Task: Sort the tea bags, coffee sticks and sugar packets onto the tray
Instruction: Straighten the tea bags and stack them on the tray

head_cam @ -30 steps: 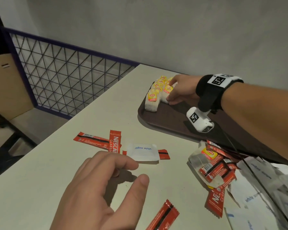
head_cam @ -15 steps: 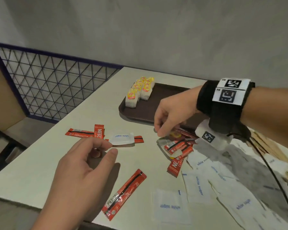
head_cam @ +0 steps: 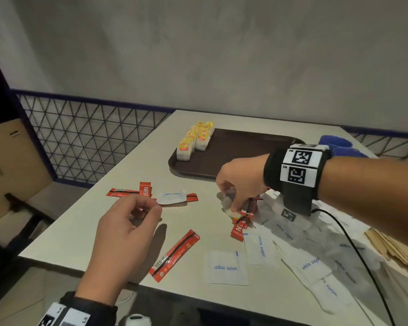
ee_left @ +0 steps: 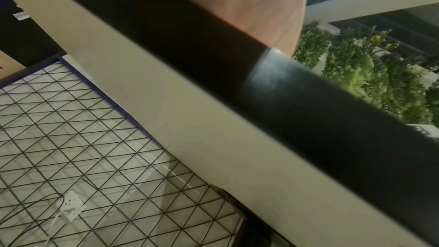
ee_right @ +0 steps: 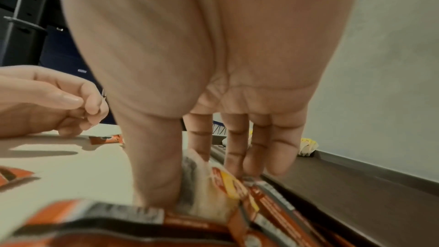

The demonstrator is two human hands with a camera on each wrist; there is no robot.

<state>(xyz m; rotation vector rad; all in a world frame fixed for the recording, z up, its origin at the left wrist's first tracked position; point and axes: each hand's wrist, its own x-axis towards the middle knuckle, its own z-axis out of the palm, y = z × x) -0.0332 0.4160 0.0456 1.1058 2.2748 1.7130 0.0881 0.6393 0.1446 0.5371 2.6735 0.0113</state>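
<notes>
A brown tray [head_cam: 240,149] lies at the back of the table, with a row of yellow-labelled tea bags [head_cam: 196,140] standing along its left end. My right hand [head_cam: 233,201] reaches down into a heap of red coffee sticks [head_cam: 239,229] just in front of the tray. Its thumb and forefinger pinch a white tea bag [ee_right: 206,181] lying among the sticks. My left hand [head_cam: 139,208] hovers over the table's left side, fingers loosely curled and holding nothing. More coffee sticks [head_cam: 174,254] and white sugar packets [head_cam: 225,267] lie scattered on the table. The left wrist view shows no fingers.
A wire mesh fence [head_cam: 92,142] runs along the table's left and back. Wooden stirrers [head_cam: 391,248] lie at the right edge, and a black cable [head_cam: 353,245] trails from my right wrist over the sugar packets. A blue object [head_cam: 335,144] sits behind the tray.
My right hand left the tea bags on the tray, came back to the heap in front and took hold of a tea bag. My left hand's fingers curled in.
</notes>
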